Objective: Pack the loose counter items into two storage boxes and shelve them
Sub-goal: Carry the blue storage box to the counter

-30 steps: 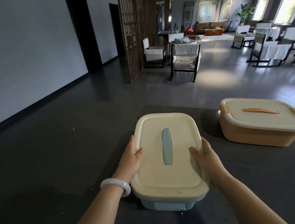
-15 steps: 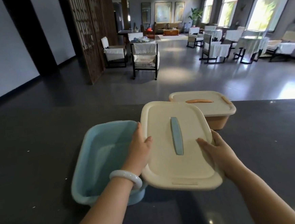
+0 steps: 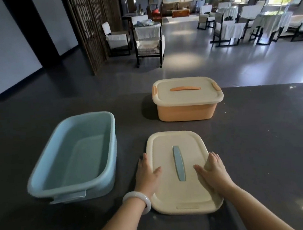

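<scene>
A cream lid [image 3: 171,189] with a blue handle strip lies flat on the dark counter [image 3: 258,151] in front of me. My left hand [image 3: 148,173] holds its left edge, thumb on top and fingers along the side. At the right edge my right hand [image 3: 213,170] holds on the same way, fingers curled over the rim. The blue storage box [image 3: 113,145] stands open and empty to the left of the lid. Behind the lid sits the orange storage box [image 3: 186,110], with its cream lid on.
The counter's far edge runs just behind the orange box. Beyond it lies a glossy grey floor with a wooden screen [image 3: 89,29], dark-framed chairs [image 3: 148,40] and covered tables [image 3: 270,22]. I wear a white bangle [image 3: 137,201] on my left wrist.
The lid came off the blue box, moved right and now lies on the counter beside it. Both hands stayed on its edges. My view swung left to right.
</scene>
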